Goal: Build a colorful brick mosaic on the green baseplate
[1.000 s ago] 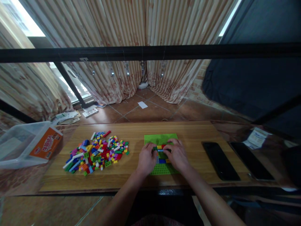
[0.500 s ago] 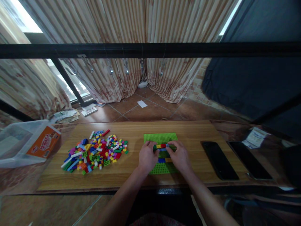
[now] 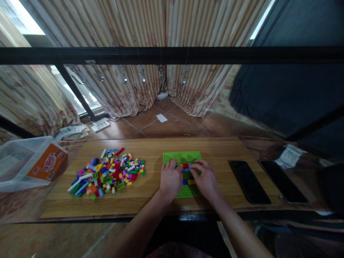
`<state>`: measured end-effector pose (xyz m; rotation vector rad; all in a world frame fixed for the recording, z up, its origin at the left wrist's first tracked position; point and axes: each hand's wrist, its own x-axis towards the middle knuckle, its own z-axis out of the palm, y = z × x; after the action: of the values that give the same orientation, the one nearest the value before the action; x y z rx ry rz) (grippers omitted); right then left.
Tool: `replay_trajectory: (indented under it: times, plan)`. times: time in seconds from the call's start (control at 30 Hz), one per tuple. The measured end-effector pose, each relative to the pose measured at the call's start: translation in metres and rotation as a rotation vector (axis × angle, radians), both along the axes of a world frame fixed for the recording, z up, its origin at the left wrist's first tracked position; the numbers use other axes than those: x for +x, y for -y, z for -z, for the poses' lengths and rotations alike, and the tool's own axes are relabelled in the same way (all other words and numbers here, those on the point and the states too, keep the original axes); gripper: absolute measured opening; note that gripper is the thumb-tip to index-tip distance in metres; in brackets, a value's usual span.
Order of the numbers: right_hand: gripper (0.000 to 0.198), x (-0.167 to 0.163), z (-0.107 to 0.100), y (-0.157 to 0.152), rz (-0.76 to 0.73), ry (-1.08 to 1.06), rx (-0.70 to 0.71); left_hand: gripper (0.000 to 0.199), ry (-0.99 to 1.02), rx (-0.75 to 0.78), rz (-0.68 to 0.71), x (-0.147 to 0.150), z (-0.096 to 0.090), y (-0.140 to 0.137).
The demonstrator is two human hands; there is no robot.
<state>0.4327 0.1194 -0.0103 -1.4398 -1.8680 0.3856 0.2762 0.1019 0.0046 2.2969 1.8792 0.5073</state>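
A green studded baseplate (image 3: 181, 155) lies on the wooden board under both hands. On it stands a row of small toy bricks, a red brick (image 3: 185, 166) showing in the gap between my hands. Nearer to me, a blue brick (image 3: 185, 182) and a yellow brick (image 3: 191, 182) form part of another row. My left hand (image 3: 171, 178) bends its fingers over the left end of the far row, covering most of it. With thumb and fingertips, my right hand (image 3: 205, 177) pinches the right end, at a small bluish brick (image 3: 190, 165).
A heap of mixed toy bricks (image 3: 107, 172) spreads over the left of the wooden board (image 3: 153, 200). Beyond it stands a clear plastic box (image 3: 21, 150) with an orange label. Two black phones, one here (image 3: 249, 182) and another (image 3: 283, 181), lie at the right.
My left hand has slid right along the far row and now covers the yellow and green bricks seen before. My right hand stays at the row's right end. The view has shifted slightly.
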Motion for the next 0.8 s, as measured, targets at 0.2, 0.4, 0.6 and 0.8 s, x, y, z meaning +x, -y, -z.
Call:
replay_trajectory:
  times: [0.2, 0.4, 0.6, 0.8]
  plan:
    - [0.015, -0.001, -0.004, -0.005, -0.036, 0.120, -0.007, 0.020, -0.048, -0.020, 0.028, 0.000, -0.002, -0.007]
    - [0.020, -0.007, 0.000, -0.017, 0.001, 0.146, -0.050, 0.018, -0.033, -0.040, 0.011, -0.004, -0.001, -0.012]
    - [0.030, -0.016, 0.005, -0.024, 0.069, 0.144, -0.132, 0.010, 0.101, -0.014, -0.067, -0.005, 0.004, -0.015]
    - [0.020, -0.022, 0.006, -0.023, 0.113, 0.197, -0.145, 0.005, 0.206, -0.047, -0.153, -0.006, 0.008, -0.013]
